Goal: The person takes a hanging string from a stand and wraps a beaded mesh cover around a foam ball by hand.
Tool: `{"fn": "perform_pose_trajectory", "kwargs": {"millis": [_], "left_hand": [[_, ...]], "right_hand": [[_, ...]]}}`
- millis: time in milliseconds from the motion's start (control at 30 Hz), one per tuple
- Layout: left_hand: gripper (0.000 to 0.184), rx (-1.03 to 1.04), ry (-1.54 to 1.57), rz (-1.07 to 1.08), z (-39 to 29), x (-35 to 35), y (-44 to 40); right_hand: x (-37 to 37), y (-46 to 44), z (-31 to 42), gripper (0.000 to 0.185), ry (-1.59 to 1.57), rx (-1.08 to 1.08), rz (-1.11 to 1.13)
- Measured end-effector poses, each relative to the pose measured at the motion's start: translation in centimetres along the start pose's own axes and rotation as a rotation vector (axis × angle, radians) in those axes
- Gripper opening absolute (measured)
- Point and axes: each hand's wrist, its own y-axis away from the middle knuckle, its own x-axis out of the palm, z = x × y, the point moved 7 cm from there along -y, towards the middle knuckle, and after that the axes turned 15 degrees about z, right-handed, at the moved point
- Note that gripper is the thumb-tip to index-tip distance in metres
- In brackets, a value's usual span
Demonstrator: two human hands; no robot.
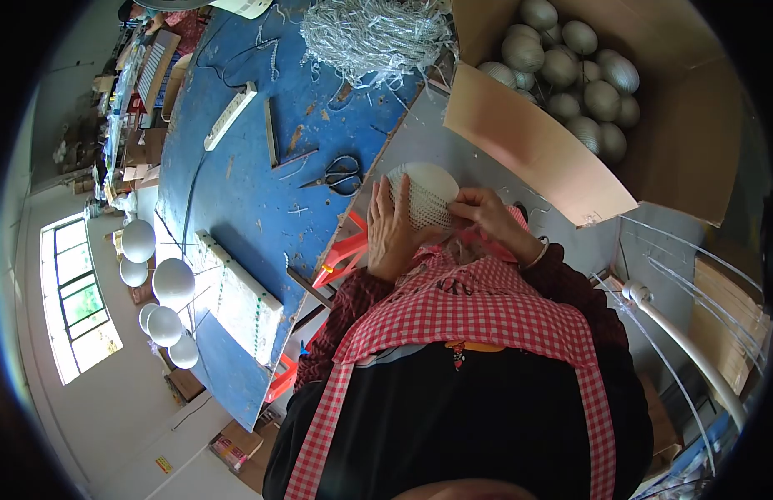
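Note:
A white ball (436, 181), its lower part covered in rows of a dotted, textured strip, is in front of my apron at the table's edge. Along its left side lies my left hand (391, 235), with fingers stretched up over the surface, steadying it. My right hand (492, 221) is closed in a pinch at the ball's right edge, and what lies between the fingertips is too small to make out. Scissors (343, 176) with dark handles rest on the blue table just left of the ball.
A tangled heap of silvery strips (378, 37) lies on the blue table (236, 192). An open cardboard box (528, 146) at the right holds several wrapped balls (562, 67). White balls (173, 282) hang at the left. A power strip (230, 115) and a white pipe (687, 342) are also nearby.

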Motion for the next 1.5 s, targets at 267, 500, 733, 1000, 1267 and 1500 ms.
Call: {"fn": "perform_pose_trajectory", "kwargs": {"millis": [267, 500, 733, 1000, 1267, 1500], "left_hand": [[0.071, 0.054, -0.053, -0.057, -1.3, -1.1, 0.8], [0.053, 0.126, -0.121, -0.007, -2.7, -1.0, 1.6], [0.049, 0.134, -0.094, 0.039, -2.5, -1.4, 1.8], [0.043, 0.185, 0.021, 0.101, -1.7, -1.4, 1.4], [0.038, 0.212, 0.018, 0.076, -1.5, -1.8, 1.8], [0.035, 0.244, -0.005, 0.073, -1.9, -2.2, 1.7]], "right_hand": [[1.3, 0.8, 1.5, 0.015, -0.023, -0.02, 0.075], [1.8, 1.6, 0.9, 0.014, -0.082, -0.065, 0.105], [1.3, 1.2, 0.6, 0.019, -0.014, 0.023, 0.052], [1.5, 0.8, 0.4, 0.019, -0.082, -0.048, 0.029], [3.0, 1.3, 1.6, 0.019, -0.096, -0.08, 0.066], [2.2, 0.8, 0.5, 0.018, -0.033, -0.054, -0.023]]}}
